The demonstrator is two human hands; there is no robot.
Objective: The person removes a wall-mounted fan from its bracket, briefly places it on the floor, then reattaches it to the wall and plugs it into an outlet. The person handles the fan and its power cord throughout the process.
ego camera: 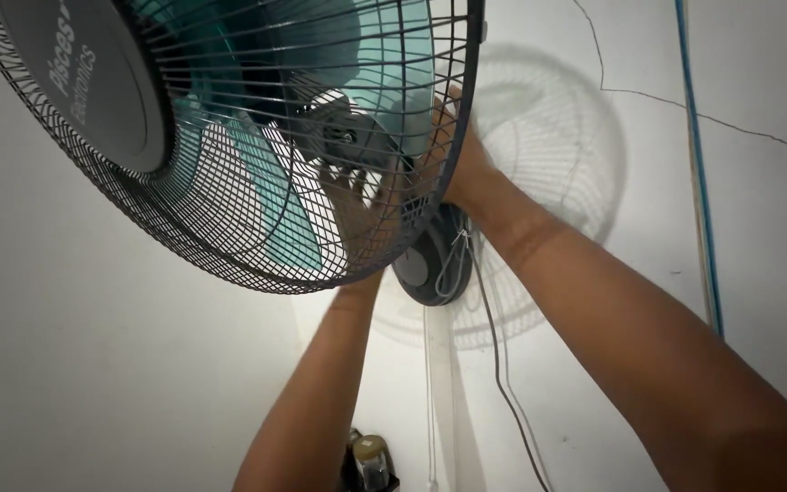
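Wall fan (229, 137) faces down-left; both hands (462, 169) reach behind its grille.

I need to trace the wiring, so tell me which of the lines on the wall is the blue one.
The blue line runs straight down the wall at the far right, clear of the fan. The dark cord and the white pull cord both hang below the fan's wall mount.

The fan guard (229, 137) runs off the top and left edges of the frame, so its full round is cut off. Behind its wires at centre, the left hand (357, 196) and right hand (457, 155) are largely screened, their grip untellable. At bottom centre, small dark bottles (368, 465) are cropped and unclear.
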